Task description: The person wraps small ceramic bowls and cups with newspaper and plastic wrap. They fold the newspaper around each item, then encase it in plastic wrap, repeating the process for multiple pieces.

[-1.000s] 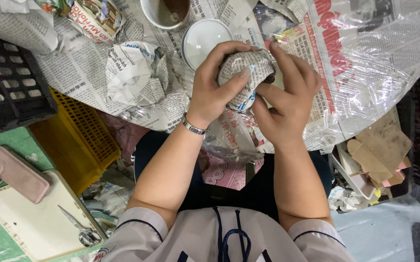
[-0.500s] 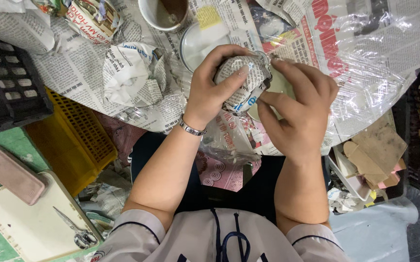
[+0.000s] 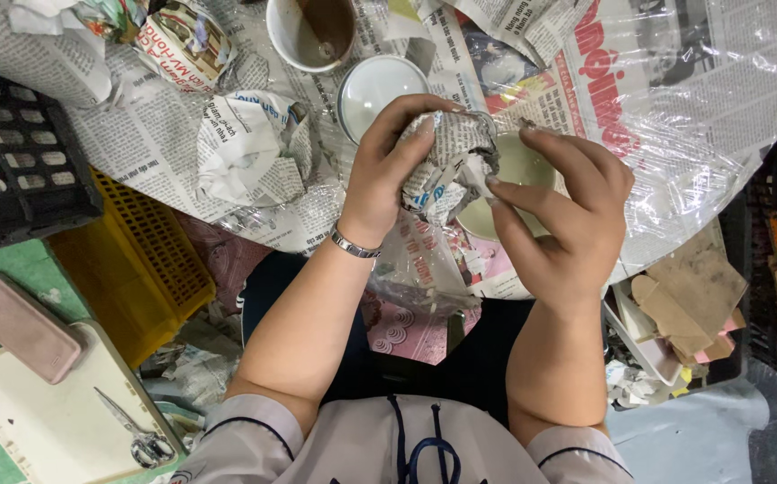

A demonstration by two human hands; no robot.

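My left hand (image 3: pixel 388 175) grips a small object wrapped in newspaper (image 3: pixel 447 157), held above the table's near edge. My right hand (image 3: pixel 563 215) is beside it on the right, fingers curled, with the fingertips touching the loose paper at the wrap's right end. What is inside the wrap is hidden. A pale round dish (image 3: pixel 514 175) lies under and behind my right hand. Just beyond the wrap sits a round white lid (image 3: pixel 375 85).
Newspaper under clear plastic film (image 3: pixel 693 116) covers the table. A crumpled newspaper bundle (image 3: pixel 254 148) lies at left, a white cup (image 3: pixel 308 31) at the top. A yellow crate (image 3: pixel 133 264), black crate (image 3: pixel 12 157), pink phone (image 3: pixel 21 327), scissors (image 3: pixel 133 430) and cardboard scraps (image 3: pixel 684 300) surround my lap.
My right hand has slid off the wrap to its right end, uncovering the pale dish. My left hand has turned the wrap slightly.
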